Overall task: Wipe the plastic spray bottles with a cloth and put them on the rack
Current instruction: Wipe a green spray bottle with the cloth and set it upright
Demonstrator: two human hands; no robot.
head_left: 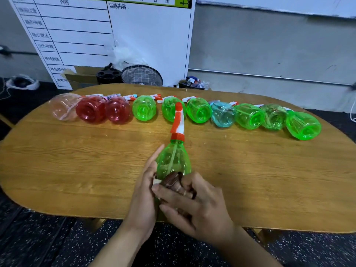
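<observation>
A green spray bottle [173, 160] with a red and white trigger head pointing away from me is held over the wooden table [77, 160]. My left hand [143, 191] grips its left side near the base. My right hand [194, 205] presses a small dark brown cloth [173, 181] against the bottle's lower body. Along the table's far side several bottles lie on their sides in a row, bases toward me: a clear pink one [64, 108], two red ones [90, 110], several green ones [144, 107] and a light blue one [222, 114].
Behind the table stand a white board with printed rows [77, 35], a cardboard box [81, 78], a black holder [108, 75], a wire basket [142, 76] and a tray of items [192, 82]. The floor is dark and speckled.
</observation>
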